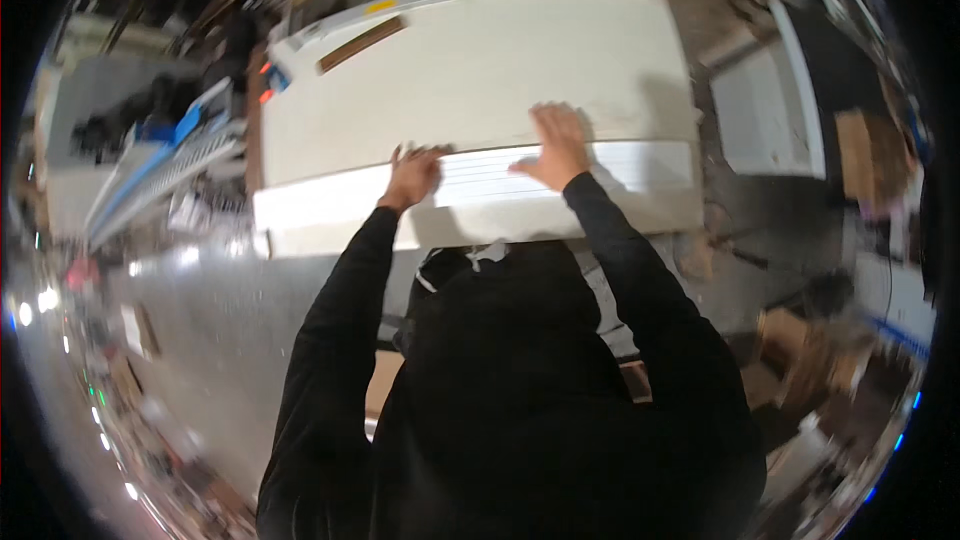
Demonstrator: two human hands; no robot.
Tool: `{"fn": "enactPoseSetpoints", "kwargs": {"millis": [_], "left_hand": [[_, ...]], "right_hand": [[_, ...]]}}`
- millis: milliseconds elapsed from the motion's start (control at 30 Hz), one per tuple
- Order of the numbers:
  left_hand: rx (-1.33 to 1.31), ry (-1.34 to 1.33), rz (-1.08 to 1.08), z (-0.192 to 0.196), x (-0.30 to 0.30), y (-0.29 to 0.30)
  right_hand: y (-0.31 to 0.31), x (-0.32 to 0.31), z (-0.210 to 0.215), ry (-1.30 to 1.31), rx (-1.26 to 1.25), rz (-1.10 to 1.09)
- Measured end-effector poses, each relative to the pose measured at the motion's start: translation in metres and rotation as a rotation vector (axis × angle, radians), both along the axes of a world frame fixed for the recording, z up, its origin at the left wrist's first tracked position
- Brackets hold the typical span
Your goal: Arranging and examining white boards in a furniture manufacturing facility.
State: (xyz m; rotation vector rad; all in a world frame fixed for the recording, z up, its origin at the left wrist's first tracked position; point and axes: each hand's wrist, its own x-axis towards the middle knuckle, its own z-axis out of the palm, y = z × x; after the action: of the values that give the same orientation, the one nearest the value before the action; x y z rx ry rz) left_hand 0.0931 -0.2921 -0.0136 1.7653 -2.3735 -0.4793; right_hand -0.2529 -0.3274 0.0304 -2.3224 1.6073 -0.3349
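Note:
A long, narrow white strip point(490, 172) with thin lines along it lies across the near part of a cream-coloured table point(470, 70). On the strip's left half rests my left hand point(412, 178); its fingers are apart and slightly bent at the far edge. To the right, my right hand point(558, 148) is spread, its thumb out to the left over the strip and its fingers reaching past the far edge onto the tabletop. Neither hand is closed round anything that I can see.
A brown strip point(360, 44) lies at the table's far left, near an orange-and-blue tool point(273, 80). White and blue long pieces point(165, 165) lean left of the table. A white open box point(765, 105) stands to the right, with a cardboard box point(868, 160) beyond.

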Motion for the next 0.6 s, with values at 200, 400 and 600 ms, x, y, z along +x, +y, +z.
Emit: {"fn": "enactPoseSetpoints", "kwargs": {"millis": [200, 400, 600], "left_hand": [[-0.180, -0.026, 0.382, 0.072, -0.029, 0.076], [-0.004, 0.045, 0.842, 0.086, 0.002, 0.255], [0.163, 0.764, 1.182, 0.043, -0.006, 0.287]], "right_hand": [[0.000, 0.135, -0.024, 0.080, 0.166, 0.491], [0.014, 0.188, -0.025, 0.222, 0.148, 0.418], [0.014, 0.178, -0.031, 0.254, 0.131, 0.435]]}}
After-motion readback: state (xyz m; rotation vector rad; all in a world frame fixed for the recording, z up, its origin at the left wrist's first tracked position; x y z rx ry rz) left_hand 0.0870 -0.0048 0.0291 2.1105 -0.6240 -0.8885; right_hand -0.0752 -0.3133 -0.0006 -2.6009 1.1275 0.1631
